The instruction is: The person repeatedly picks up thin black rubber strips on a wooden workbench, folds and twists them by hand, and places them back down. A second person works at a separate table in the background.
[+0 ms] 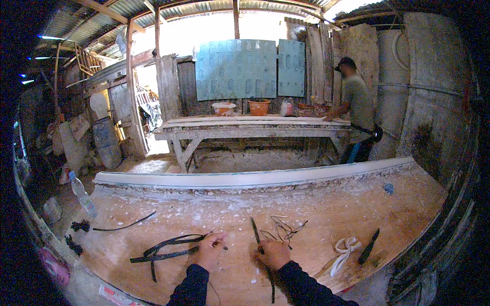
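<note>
The black strap (164,256) in your left hand (210,249) lies on your side of the long white moulding (255,179), toward its left half. It is flat, smooth-edged and bendy, folded into narrow loops. Its long axis runs nearly along the moulding, the loose ends pointing left and a little away from it, toward you. Your left fingers are clamped on it.

Your right hand (274,254) is near the moulding's middle, well apart from it on your side, the fingers closed around a dark strip (254,228). That one is narrow and fairly straight; its long axis runs across the moulding's length, the upper end pointing at it and the lower end toward you.

Between the right hand and the moulding lies a loose tangle of thin dark cord (283,228). Nearer you than the moulding's right half are a soft white ribbon (345,252) tied in loops and a dark pointed piece (368,247). The moulding sits along the far part of a wooden table (316,214), crusted with chalky white flakes just beside it.
</note>
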A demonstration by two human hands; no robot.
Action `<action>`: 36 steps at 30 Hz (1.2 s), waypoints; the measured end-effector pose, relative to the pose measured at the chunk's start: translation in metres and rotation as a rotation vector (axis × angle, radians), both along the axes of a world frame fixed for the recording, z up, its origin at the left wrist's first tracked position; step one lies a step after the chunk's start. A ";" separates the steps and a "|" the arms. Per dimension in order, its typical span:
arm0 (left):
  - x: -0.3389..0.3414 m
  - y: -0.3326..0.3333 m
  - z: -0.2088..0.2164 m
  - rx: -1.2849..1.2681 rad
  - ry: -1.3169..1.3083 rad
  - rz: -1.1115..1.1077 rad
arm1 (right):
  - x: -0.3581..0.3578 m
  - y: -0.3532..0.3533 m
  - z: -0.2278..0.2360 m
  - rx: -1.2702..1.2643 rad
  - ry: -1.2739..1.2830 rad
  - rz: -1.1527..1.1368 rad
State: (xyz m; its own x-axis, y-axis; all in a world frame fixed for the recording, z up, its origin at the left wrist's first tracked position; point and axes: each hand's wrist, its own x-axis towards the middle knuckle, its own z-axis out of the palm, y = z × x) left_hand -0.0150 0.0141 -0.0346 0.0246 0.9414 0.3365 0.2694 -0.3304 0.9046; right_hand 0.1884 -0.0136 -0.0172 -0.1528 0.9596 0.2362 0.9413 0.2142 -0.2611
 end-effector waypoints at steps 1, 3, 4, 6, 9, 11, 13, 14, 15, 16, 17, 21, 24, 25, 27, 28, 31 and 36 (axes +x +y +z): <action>0.002 -0.001 0.001 0.018 0.064 -0.010 | -0.001 0.001 -0.002 -0.033 -0.001 -0.007; 0.004 -0.004 0.003 0.141 0.235 -0.042 | -0.002 0.002 -0.004 0.017 0.074 -0.014; 0.005 -0.005 0.004 0.148 0.351 -0.068 | -0.001 0.003 -0.004 0.043 0.111 -0.021; 0.006 -0.006 0.007 0.213 0.579 -0.123 | 0.001 0.003 0.000 -0.004 0.145 -0.006; 0.010 -0.011 0.009 0.281 0.634 -0.114 | 0.003 -0.003 0.010 0.006 0.112 0.065; 0.011 -0.012 0.012 0.175 0.554 -0.131 | 0.003 -0.007 0.016 -0.007 0.128 0.094; 0.013 -0.013 0.016 0.203 0.559 -0.107 | 0.001 -0.008 0.018 -0.067 0.217 0.094; 0.014 -0.016 0.017 0.272 0.606 -0.070 | 0.000 -0.008 0.017 -0.120 0.382 0.189; 0.013 -0.018 0.018 0.340 0.652 -0.031 | 0.000 -0.008 0.014 -0.173 0.548 0.288; 0.013 -0.019 0.019 0.376 0.697 -0.021 | -0.002 -0.006 0.009 -0.176 0.753 0.451; 0.012 -0.020 0.019 0.411 0.742 -0.010 | -0.006 -0.002 0.003 -0.264 0.770 0.435; 0.001 -0.015 0.012 0.387 0.782 -0.009 | -0.015 0.006 -0.021 -0.546 1.219 0.519; -0.009 0.002 0.003 0.408 0.694 -0.104 | -0.008 0.011 -0.024 -0.609 1.335 0.586; -0.012 0.007 0.000 0.364 0.595 -0.131 | -0.003 0.013 -0.021 -0.563 1.318 0.651; -0.016 0.012 -0.006 0.213 0.470 -0.157 | 0.004 0.012 -0.016 -0.558 1.243 0.579; -0.018 0.013 -0.007 0.215 0.359 -0.096 | 0.005 0.011 -0.013 -0.521 1.232 0.620; -0.027 0.010 -0.002 0.089 0.217 0.078 | 0.003 0.011 -0.005 -0.632 1.082 0.515; -0.034 0.005 0.019 0.142 0.161 0.286 | 0.020 0.009 0.008 -0.615 0.937 0.316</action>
State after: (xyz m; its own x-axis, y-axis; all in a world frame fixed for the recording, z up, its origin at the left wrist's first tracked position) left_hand -0.0489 0.0187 -0.0157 -0.1702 0.8619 0.4777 0.5048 -0.3400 0.7934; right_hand 0.2080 -0.0048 -0.0087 -0.4182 0.9019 -0.1086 0.2516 0.0002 -0.9678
